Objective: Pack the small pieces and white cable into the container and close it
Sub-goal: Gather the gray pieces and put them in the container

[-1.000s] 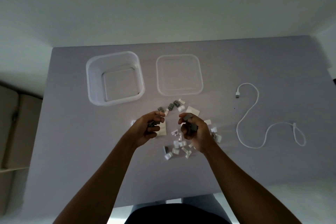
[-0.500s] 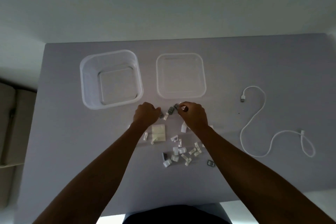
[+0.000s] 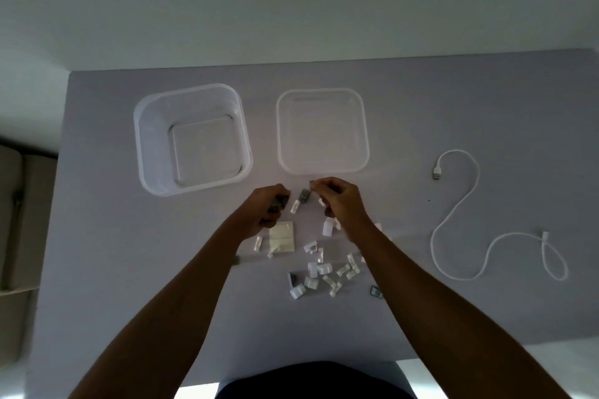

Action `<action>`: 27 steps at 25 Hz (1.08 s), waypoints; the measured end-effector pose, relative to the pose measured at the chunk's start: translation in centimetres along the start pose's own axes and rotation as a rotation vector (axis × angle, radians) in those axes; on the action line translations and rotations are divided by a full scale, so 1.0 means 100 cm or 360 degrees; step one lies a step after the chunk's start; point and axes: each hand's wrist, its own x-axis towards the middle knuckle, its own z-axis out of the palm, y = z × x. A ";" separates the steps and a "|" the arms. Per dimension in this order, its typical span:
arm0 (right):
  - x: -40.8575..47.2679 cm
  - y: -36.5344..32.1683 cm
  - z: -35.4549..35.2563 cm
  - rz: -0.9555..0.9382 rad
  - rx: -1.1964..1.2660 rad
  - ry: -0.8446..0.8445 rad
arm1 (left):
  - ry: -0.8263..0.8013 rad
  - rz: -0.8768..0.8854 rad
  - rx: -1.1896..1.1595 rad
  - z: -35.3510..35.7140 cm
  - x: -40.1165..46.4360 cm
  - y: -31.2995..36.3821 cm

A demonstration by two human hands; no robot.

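I am working both hands at the far edge of the scatter of small pieces (image 3: 319, 272), just near of the two clear plastic items. My left hand (image 3: 264, 209) is curled closed, and its grip holds what look like dark pieces, partly hidden by the fingers. My right hand (image 3: 337, 201) has its grip pinched shut at the fingertips on something small; I cannot tell exactly what. One grey piece (image 3: 304, 194) lies on the desk between the two hands, apart from both.

The container (image 3: 193, 139) stands open and empty at far left, just beyond the left hand, so gathered pieces have only a short carry. Its lid (image 3: 322, 131) lies flat to the right of it, clear of the opening, presumably kept aside for closing last. Most pieces are on the desk, nearer to me, with a pale flat card (image 3: 282, 236) among them. The white cable (image 3: 486, 220) lies loose in an S-curve at right, well apart from the container and untouched. I judge packing as barely begun.

The desk (image 3: 453, 100) is a plain grey-lilac matte surface. Beyond its far edge there is a pale wall or floor; a beige furnishing (image 3: 16, 220) shows at left. Lighting is dim.
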 end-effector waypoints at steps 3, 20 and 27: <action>-0.028 -0.003 -0.005 0.0340 0.0804 -0.0271 | -0.0493 0.0072 -0.0401 -0.013 -0.022 -0.005; 0.010 0.005 0.028 -0.0184 -0.1624 0.0228 | -0.0426 0.0238 -0.0430 -0.033 -0.087 -0.005; 0.008 -0.004 0.049 -0.0211 -0.1926 0.0125 | 0.0641 0.0302 0.1356 -0.072 -0.085 -0.071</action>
